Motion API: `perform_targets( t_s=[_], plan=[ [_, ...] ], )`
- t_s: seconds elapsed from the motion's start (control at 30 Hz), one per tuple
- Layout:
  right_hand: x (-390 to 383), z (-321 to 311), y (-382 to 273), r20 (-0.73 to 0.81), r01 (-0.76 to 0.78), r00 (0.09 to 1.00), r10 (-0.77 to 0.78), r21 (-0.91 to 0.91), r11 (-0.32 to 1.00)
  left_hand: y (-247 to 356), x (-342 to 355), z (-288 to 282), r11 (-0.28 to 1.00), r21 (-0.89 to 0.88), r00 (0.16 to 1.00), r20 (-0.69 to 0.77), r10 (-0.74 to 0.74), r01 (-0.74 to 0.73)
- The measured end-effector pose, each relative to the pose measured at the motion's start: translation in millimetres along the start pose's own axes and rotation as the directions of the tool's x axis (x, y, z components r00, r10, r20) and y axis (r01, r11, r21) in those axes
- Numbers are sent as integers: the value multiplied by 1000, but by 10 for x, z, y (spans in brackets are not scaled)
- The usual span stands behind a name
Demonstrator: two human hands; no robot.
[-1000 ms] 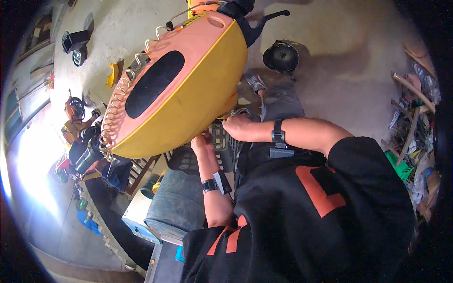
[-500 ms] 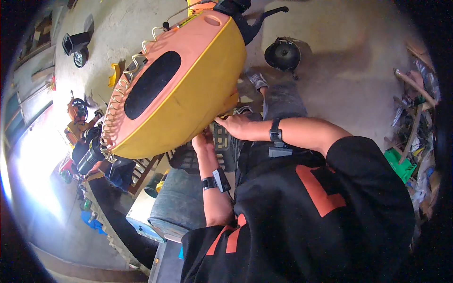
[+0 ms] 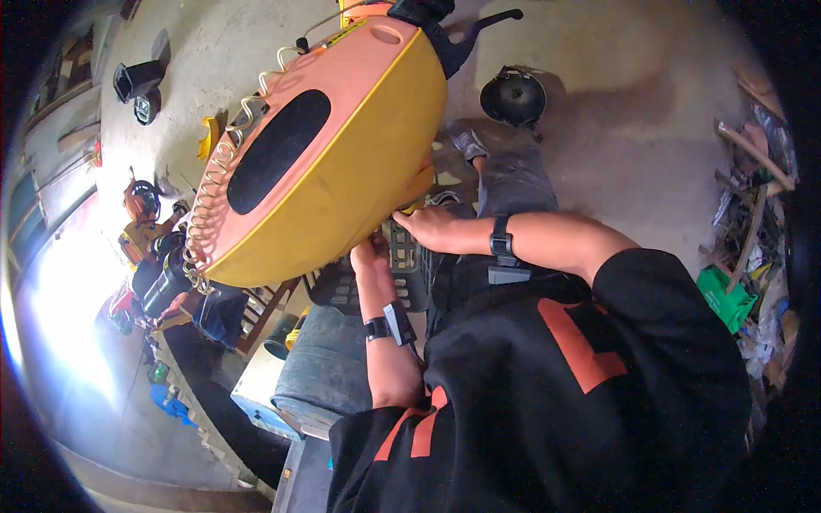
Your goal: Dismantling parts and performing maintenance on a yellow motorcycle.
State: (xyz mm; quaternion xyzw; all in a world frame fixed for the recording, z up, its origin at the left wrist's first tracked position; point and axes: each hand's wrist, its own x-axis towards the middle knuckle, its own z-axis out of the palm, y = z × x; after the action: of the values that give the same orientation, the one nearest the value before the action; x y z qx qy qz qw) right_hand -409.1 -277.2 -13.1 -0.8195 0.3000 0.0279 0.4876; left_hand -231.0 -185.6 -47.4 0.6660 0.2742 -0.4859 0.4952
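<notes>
A large rounded machine body (image 3: 368, 162), yellow on its side and pinkish-orange on its face, fills the upper left. A black oval panel (image 3: 279, 152) is set in that face, and a coiled cream cord (image 3: 203, 205) runs along its edge. Under the yellow side, my left hand (image 3: 368, 251) reaches up; the body hides its fingers. My right hand (image 3: 425, 229) is closed at a small yellow part by the body's lower right edge. What it grips, if anything, I cannot make out. A black lever (image 3: 479, 34) sticks out from the top.
Below my hands is a black plastic crate (image 3: 412, 291). A dark bowl-like helmet (image 3: 512, 97) lies on the floor beyond. A grey-green drum (image 3: 321, 363) stands at left, near a white box (image 3: 256, 385). Scrap and sticks (image 3: 753, 214) are heaped on the right.
Both hands stay at the underside of the machine body, with only a very slight shift. Nothing has been visibly picked up or let go.
</notes>
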Motion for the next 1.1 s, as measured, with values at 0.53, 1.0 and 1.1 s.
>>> perform_targets(
  t_s=[0.53,1.0,1.1],
  plan=[
    [102,-139,-95,236,-145,961,141,-2,989,-238,-303,185,770,225,784,-42,620,-597],
    [189,-147,-220,217,-137,958,189,-233,963,-228,-316,314,848,176,830,-184,527,-500],
    [181,-125,-221,199,-122,965,172,-242,963,-145,-435,309,898,85,890,-127,439,-431]
  ],
)
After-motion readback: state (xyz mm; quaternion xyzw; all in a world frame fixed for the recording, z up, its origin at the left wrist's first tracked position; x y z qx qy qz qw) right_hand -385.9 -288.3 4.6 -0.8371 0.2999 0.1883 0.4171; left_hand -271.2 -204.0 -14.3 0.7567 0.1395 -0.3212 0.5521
